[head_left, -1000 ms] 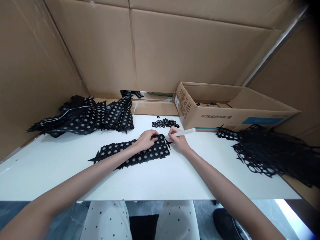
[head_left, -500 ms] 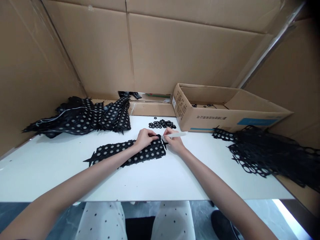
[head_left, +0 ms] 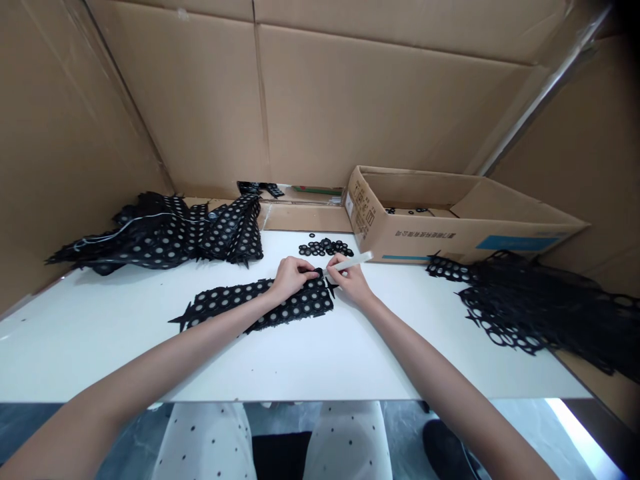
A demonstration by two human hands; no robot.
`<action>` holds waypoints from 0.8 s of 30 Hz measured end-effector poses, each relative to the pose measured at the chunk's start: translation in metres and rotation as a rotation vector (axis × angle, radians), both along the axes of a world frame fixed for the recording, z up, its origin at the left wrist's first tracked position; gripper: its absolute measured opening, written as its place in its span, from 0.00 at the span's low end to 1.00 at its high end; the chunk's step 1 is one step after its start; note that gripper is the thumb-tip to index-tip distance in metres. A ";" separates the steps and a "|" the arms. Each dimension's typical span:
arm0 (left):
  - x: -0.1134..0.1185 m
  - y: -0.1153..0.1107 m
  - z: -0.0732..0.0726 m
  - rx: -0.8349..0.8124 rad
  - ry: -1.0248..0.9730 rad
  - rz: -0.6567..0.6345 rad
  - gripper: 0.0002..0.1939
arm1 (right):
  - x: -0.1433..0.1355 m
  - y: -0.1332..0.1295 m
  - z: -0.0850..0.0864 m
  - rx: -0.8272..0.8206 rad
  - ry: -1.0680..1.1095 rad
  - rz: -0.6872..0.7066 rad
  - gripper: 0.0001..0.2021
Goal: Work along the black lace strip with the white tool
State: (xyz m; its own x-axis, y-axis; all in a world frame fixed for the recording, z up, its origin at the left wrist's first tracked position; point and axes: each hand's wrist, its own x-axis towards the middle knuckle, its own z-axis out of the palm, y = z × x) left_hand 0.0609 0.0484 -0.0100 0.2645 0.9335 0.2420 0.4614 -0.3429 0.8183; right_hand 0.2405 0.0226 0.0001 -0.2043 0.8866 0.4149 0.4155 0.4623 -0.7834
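Observation:
A black sheet with rows of pale round spots [head_left: 300,305] lies flat on the white table. At its upper right corner my left hand [head_left: 291,277] pinches the sheet's edge between thumb and finger. My right hand [head_left: 353,281] is closed round a slim white pen-like tool [head_left: 354,261], whose tip points left at that same corner, close to my left fingertips. The tip itself is too small to make out. Just beyond my hands lies a loose group of small black rings [head_left: 326,247], with one ring apart behind it.
Bunched black dotted sheets [head_left: 175,233] lie at the back left. An open cardboard box [head_left: 430,235] with a few rings inside stands at the back right. Black perforated scrap netting [head_left: 540,300] covers the right end. Cardboard walls [head_left: 310,100] enclose the table.
The rear end of the white tool has tilted up and slightly away from me. My left hand keeps its pinch on the sheet. The whole view has shifted slightly.

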 end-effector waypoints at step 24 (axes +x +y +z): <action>0.003 -0.002 0.003 -0.031 -0.026 -0.031 0.04 | -0.015 0.005 -0.009 -0.142 0.183 0.047 0.06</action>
